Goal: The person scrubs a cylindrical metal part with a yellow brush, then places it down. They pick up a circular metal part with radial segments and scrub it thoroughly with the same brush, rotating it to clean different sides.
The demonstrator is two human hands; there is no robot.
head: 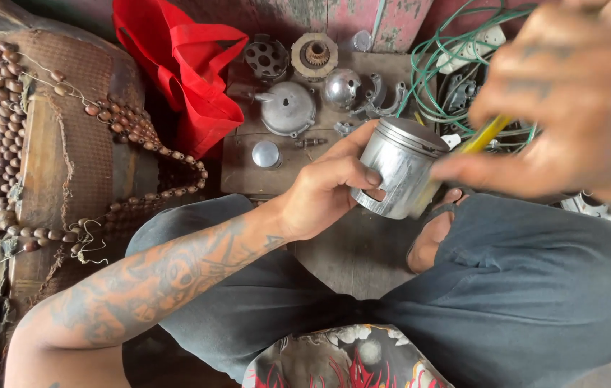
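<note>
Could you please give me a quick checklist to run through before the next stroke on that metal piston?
1. Left hand grips the piston firmly: ok, fingers wrap its skirt.
2. Right hand holds the yellow-handled tool: ok, though the hand is motion-blurred.
3. Tool tip on the piston's side: cannot tell, the tip is blurred.
4. Left fingers clear of the tool tip: cannot tell; the thumb lies close by.
5. Piston held above the lap, apart from the loose metal parts on the board: ok.
6. Green wire clear of the right hand: cannot tell, the hand covers it.
</note>
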